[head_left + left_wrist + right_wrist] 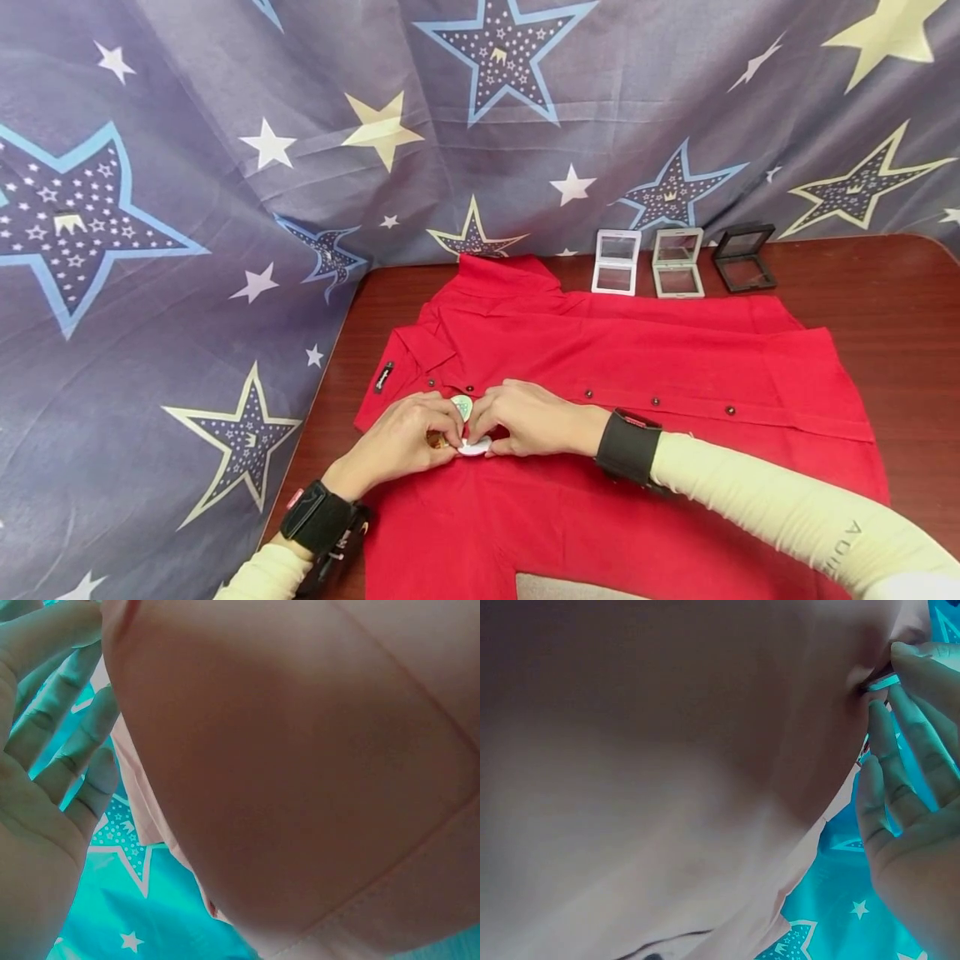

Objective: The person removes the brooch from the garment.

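A red button-up shirt (637,358) lies spread on the table, its collar toward the back left. On its chest a white round badge (474,447) lies between the two hands. My right hand (525,421) pinches this badge; its pale edge shows between thumb and fingers in the right wrist view. My left hand (408,433) pinches the shirt's cloth close against the badge's left side, its fingertips partly hidden. A pale green round badge (461,406) sits just behind the fingers. Beside the left fingers shows an amber round badge (436,439), partly covered.
Along the back of the brown table (885,333) stand two white display frames (617,262) (678,263) and a black one (742,258), all propped ajar. A star-patterned curtain (315,100) hangs behind and at the left. Light cloth (562,587) shows at the front edge.
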Demonstrator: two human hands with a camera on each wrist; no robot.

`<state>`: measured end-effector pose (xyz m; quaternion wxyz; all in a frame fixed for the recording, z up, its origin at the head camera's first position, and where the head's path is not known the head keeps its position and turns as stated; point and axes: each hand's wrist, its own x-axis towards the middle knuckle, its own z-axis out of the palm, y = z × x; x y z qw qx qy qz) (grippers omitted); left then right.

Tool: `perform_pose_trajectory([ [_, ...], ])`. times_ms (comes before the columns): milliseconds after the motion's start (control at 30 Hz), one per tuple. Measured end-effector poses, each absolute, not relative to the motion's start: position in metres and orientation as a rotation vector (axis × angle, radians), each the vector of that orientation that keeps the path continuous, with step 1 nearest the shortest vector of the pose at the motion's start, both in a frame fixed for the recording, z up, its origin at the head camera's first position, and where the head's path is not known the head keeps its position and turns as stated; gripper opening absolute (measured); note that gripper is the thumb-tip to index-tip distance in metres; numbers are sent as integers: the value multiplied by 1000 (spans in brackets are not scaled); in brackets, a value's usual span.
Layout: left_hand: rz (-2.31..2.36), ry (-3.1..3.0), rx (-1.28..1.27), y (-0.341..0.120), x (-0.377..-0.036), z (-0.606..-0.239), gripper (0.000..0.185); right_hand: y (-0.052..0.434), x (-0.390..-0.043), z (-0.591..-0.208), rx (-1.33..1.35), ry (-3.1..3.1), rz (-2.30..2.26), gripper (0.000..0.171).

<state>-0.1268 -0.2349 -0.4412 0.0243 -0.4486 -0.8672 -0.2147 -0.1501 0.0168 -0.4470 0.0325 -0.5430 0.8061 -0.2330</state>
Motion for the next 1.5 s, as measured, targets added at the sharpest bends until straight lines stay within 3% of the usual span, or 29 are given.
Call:
perform_pose_trajectory([
  [533, -604, -2677, -1400, -234, -127, -440, 18, 17, -149, -443, -1758, 2502, -686, 16],
  [1500, -663, -2762, -1331, -233, -124, -438, 21, 20, -151, -448, -1630, 2463, -765, 29],
])
